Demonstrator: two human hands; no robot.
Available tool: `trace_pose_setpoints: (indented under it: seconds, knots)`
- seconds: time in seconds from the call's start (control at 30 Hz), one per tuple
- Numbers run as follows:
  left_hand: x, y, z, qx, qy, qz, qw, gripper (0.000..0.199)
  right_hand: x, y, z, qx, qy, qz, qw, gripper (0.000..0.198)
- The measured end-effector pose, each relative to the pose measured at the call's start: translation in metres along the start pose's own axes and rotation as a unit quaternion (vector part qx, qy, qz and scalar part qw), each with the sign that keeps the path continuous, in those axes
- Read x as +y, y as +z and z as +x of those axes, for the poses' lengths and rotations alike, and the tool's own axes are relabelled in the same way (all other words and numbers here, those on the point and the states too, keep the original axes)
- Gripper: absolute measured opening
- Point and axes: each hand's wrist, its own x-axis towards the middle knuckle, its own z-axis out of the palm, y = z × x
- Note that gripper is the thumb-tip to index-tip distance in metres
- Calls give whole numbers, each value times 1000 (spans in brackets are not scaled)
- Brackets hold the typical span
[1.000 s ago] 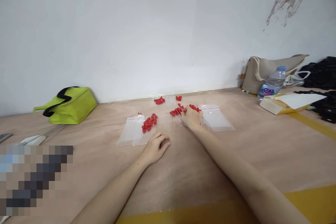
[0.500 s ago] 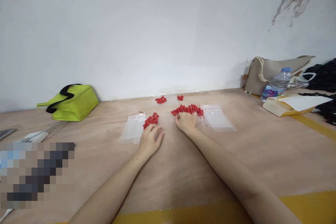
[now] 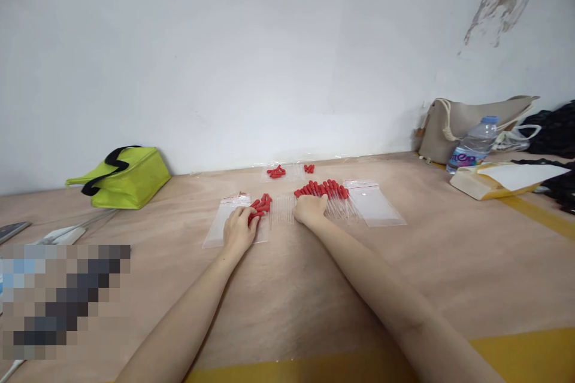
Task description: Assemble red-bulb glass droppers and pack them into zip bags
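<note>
My left hand [image 3: 240, 230] is at a pile of red rubber bulbs [image 3: 263, 203], its thumb and fingers closing on a bulb at the near side. Under that hand lie clear zip bags [image 3: 215, 233]. To the right, a row of thin clear tubes [image 3: 282, 209] lies on the table. My right hand [image 3: 309, 209] is at the right end of this row, fingers curled, their tips hidden beneath the hand. Just behind and beside it, several droppers with red bulbs [image 3: 326, 188] lie in a row, their clear stems pointing towards me.
Another zip bag [image 3: 377, 206] lies right of the droppers. Small red bulb groups [image 3: 276, 172] sit near the wall. A lime-green bag [image 3: 135, 179] stands left. At right are a water bottle [image 3: 474, 146], a beige bag [image 3: 442, 131] and an open envelope [image 3: 476, 185].
My left hand has moved left, from beside the clear tubes onto the red bulbs. My right hand has shifted slightly left, towards the end of the tube row.
</note>
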Motion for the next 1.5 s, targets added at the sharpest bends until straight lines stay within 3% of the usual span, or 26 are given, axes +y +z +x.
trace_pose_setpoints:
  seconds: [0.27, 0.43, 0.5, 0.63, 0.73, 0.93, 1.5]
  knots:
    - [-2, -2, -2, 46, 4, -2, 999, 11, 14, -17, -1, -51, 6, 67, 996, 29]
    - [14, -5, -5, 75, 10, -152, 985, 28, 50, -30, -25, -38, -75, 140, 987, 28]
    - [28, -5, -10, 44, 24, -208, 977, 27, 66, -28, -42, -16, -122, 166, 978, 24]
    - [59, -6, -26, -65, 58, -275, 958, 20, 91, -13, -76, 69, -301, 238, 921, 28]
    - [73, -9, -37, -141, 68, -305, 939, 19, 96, -1, -92, 94, -349, 225, 905, 29]
    - [72, -9, -42, -176, 62, -323, 928, 19, 86, 2, -95, 124, -348, 223, 902, 25]
    - [71, -13, -41, -181, 114, -334, 918, 22, 87, 0, -94, 64, -347, 195, 915, 23]
